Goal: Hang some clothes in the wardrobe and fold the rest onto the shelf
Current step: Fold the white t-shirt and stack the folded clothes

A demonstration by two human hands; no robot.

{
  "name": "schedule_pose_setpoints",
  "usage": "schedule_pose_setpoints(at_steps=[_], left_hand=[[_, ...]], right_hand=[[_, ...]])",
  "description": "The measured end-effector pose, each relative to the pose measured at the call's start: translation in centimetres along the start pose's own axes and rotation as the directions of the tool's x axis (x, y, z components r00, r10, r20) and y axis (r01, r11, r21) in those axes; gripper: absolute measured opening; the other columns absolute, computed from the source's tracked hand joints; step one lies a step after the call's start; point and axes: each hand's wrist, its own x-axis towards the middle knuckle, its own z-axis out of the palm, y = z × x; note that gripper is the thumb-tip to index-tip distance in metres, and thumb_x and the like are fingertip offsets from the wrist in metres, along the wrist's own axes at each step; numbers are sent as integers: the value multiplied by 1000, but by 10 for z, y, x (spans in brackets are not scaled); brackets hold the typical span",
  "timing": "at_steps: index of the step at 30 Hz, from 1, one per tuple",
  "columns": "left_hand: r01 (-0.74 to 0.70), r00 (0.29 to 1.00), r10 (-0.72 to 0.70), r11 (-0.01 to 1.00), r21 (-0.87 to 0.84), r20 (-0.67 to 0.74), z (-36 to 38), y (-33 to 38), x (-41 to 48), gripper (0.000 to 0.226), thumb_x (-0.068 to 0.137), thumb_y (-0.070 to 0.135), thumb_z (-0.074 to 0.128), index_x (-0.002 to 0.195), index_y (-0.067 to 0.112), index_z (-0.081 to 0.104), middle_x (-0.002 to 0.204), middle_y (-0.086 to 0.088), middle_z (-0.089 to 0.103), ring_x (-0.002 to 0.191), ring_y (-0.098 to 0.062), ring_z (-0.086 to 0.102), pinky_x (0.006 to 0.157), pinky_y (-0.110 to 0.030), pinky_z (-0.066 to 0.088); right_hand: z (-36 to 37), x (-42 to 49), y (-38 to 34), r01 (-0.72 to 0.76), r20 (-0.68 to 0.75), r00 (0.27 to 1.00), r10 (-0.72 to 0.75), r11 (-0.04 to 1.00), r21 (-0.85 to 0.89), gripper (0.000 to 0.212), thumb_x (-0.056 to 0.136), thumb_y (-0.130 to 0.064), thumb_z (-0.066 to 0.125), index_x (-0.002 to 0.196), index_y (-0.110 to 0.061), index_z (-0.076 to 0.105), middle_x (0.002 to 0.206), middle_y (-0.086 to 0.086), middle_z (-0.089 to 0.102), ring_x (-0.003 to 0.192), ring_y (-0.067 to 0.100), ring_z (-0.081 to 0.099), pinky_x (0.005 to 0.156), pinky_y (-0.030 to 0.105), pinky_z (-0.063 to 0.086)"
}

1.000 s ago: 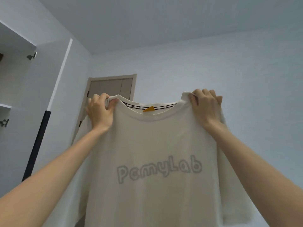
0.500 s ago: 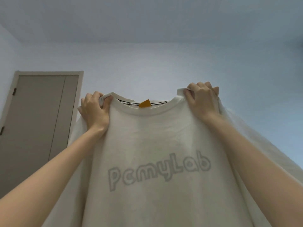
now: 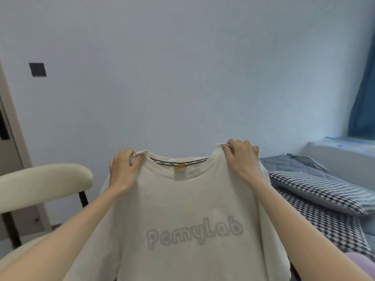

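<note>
We see a cream T-shirt [image 3: 192, 203] held up in the air by its shoulders, front toward us, clear of the bed and the chair. The left hand [image 3: 123, 173] grips the shoulder on our left, just beside the collar. Its fingers [image 3: 129, 157] are curled tight, so a small fold of cloth bunches out above them. The right hand [image 3: 242, 159] grips the other shoulder the same way, with its fingers [image 3: 231, 150] curled over the top edge and the back of the hand toward us.

Between the two hands the round ribbed collar [image 3: 178, 175] sags in a shallow curve. Inside it runs a black tape with tiny white lettering, and a small orange tag [image 3: 179, 166] hangs at its middle. The cloth looks like soft, matte cotton knit, flat across the chest and in loose folds down the sleeves. Puffy outlined grey letters [image 3: 194, 232] on the chest read "PcmyLab".

Behind the shirt on the left stands a chair [image 3: 40, 179] with a rounded, padded cream backrest on thin dark posts. On the right is a bed [image 3: 324, 226] under a black-and-white houndstooth cover. A flat pillow [image 3: 316, 187] in the same check lies near its far edge, with grey quilted bedding [image 3: 284, 162] beyond. A blue curtain [image 3: 363, 78] hangs at the upper right, and a small dark square switch plate [image 3: 37, 69] sits on the plain pale wall [image 3: 182, 78]. A soft lilac shape [image 3: 363, 262] shows at the lower right; we cannot tell what it is.
</note>
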Motion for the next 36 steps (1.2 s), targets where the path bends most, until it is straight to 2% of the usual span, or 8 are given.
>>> schedule_pose_setpoints(at_steps=[4,9,14,18,21,27,33,36], left_hand=[[17,997,-17,1000,-1,79,52,-26,5,42,92,35,58,72,-1,53,71,-11,55,74,-30,48,69,-40,35],[44,987,-47,999,20,157,108,-56,25,43,85,44,51,68,5,52,68,-6,54,71,-27,48,66,-38,33],[93,962,-117,990,107,248,169,-100,36,28,89,31,63,75,7,57,81,-6,56,84,-29,51,69,-34,28],[124,932,-172,978,165,319,210,-138,29,30,89,32,62,80,5,59,81,-6,52,89,-33,51,73,-37,31],[133,913,-198,971,197,357,236,-167,14,28,89,32,62,84,6,62,88,-10,58,92,-32,53,73,-37,34],[201,873,-309,933,300,378,272,-223,-24,25,91,43,56,81,20,55,85,8,48,77,-17,45,60,-31,28],[170,788,-372,898,406,491,302,-265,-62,29,94,43,49,80,17,51,84,5,50,76,-19,47,59,-32,28],[151,748,-389,888,434,537,311,-280,-86,34,96,44,45,78,15,46,81,4,51,75,-19,48,57,-32,28]], right_hand=[[42,-2,26,-92,146,985,91,996,1,30,100,-29,38,83,-11,55,87,5,61,96,28,47,85,38,25],[94,5,51,-177,240,956,170,984,7,32,101,-27,36,77,-9,49,83,2,57,97,26,43,93,40,26],[160,17,74,-194,310,930,199,980,-45,34,101,-27,34,90,-6,58,96,4,63,97,26,42,85,36,22],[218,15,91,-207,360,906,224,975,-85,33,100,-27,33,82,-9,55,88,2,62,92,26,42,80,36,22],[259,3,97,-237,410,874,260,966,-108,25,99,-25,34,80,-20,49,83,-4,54,90,23,39,79,36,22],[326,-35,100,-298,518,777,358,934,-197,33,101,-30,30,85,-13,53,86,-1,51,89,22,35,84,37,29],[375,-78,113,-286,590,678,439,896,-339,33,103,-33,21,97,-17,49,94,-1,51,88,20,32,77,36,27],[403,-99,126,-248,592,666,453,884,-398,30,104,-32,24,100,-16,50,97,3,54,97,24,43,86,37,30]])
